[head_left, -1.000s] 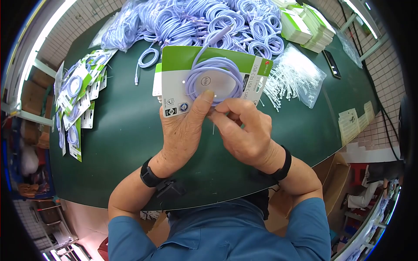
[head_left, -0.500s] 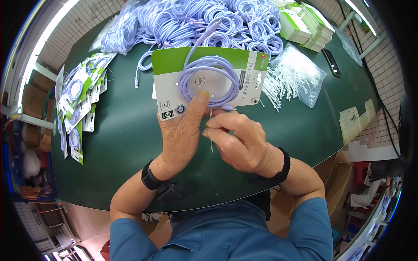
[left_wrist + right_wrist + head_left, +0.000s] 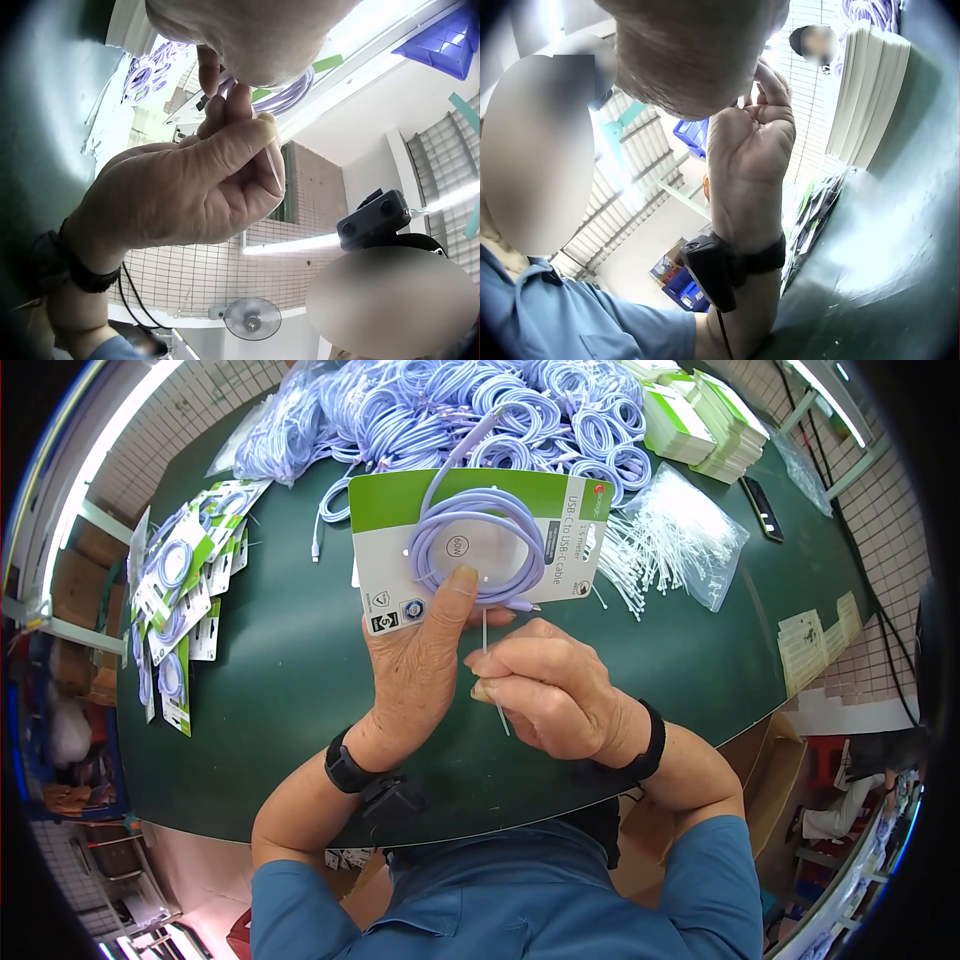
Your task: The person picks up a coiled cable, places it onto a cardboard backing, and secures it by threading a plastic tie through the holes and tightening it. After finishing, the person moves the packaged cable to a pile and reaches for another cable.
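My left hand [image 3: 415, 670] grips a green and white cable card [image 3: 382, 565] by its lower left, thumb pressed on the front and fingers behind. A coiled lavender USB-C cable [image 3: 424, 550] lies on the card's face, one end sticking up past the top edge, the other plug poking out at the bottom. From below the card hangs a thin white cable tie [image 3: 485, 628]. My right hand [image 3: 555, 695] pinches this tie between thumb and curled forefinger, a short way below the card, its tail showing under the fingers. In the left wrist view the tie [image 3: 272, 165] crosses the right fingers.
A large heap of coiled lavender cables [image 3: 400, 420] covers the table's far side. Stacked cards [image 3: 680, 425] stand back right, near a bag of white cable ties [image 3: 690, 535] and a phone [image 3: 762, 507]. Carded cables [image 3: 175, 565] pile up at left.
My right hand has moved from the card's lower edge down towards my body, pinching the cable tie, more of which now shows. My left hand and the card have shifted slightly left.
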{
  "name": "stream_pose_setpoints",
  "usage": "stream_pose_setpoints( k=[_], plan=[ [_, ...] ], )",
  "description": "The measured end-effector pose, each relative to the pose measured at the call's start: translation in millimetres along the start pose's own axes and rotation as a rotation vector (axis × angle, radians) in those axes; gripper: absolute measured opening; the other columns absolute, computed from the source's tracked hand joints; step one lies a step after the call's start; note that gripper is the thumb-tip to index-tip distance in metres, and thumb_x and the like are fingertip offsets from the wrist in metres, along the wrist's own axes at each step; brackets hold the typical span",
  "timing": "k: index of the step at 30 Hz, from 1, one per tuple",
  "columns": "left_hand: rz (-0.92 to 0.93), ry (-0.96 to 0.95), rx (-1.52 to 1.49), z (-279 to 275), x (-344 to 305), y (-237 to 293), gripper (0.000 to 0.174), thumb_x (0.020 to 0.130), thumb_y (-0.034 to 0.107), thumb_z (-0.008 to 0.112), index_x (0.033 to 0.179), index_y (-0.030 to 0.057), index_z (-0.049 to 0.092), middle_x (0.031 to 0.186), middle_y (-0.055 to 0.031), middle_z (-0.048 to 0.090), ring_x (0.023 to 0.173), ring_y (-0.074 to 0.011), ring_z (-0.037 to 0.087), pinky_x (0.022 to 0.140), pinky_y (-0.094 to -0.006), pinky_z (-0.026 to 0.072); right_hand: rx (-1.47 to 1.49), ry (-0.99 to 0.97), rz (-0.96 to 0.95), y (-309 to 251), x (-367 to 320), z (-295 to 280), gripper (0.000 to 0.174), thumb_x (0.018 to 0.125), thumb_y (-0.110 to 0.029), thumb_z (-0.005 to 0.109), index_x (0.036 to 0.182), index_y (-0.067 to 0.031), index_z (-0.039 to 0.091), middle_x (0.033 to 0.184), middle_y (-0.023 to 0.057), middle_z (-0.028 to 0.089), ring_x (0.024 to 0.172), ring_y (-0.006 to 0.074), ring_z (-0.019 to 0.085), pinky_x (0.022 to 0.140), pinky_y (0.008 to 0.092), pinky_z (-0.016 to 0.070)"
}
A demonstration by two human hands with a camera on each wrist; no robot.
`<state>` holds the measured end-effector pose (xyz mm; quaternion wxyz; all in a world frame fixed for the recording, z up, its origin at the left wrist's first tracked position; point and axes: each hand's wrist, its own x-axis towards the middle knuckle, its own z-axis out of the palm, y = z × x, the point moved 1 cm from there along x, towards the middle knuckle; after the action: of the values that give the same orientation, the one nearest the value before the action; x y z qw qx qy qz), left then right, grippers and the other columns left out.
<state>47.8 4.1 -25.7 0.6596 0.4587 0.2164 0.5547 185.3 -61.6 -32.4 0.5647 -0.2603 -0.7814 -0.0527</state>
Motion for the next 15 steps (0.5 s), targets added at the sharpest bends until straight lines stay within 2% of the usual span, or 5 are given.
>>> stream_pose_setpoints(
  k=[8,15],
  plan=[
    [0.004,-0.011,0.011,0.5,-0.3,1.8,0.038,0.106,0.011,0.065,0.138,-0.0053,0.054,0.123,-0.0176,0.070,0.101,-0.0244,0.076,0.078,-0.0336,0.0682,0.063,-0.014,0.034,0.6,-0.5,-3.4,0.033,0.085,0.012,0.076,0.109,-0.0019,0.059,0.107,0.0157,0.067,0.080,0.0280,0.073,0.070,0.0375,0.0619],
    [0.012,-0.005,-0.005,1.8,-2.0,-3.4,0.033,0.105,0.010,0.066,0.134,-0.0036,0.060,0.122,-0.0139,0.072,0.104,-0.0201,0.074,0.085,-0.0334,0.0644,0.027,-0.018,0.046,2.7,1.8,-3.1,0.033,0.085,0.010,0.078,0.110,-0.0033,0.061,0.108,0.0157,0.071,0.080,0.0276,0.074,0.074,0.0384,0.0630]
  ],
)
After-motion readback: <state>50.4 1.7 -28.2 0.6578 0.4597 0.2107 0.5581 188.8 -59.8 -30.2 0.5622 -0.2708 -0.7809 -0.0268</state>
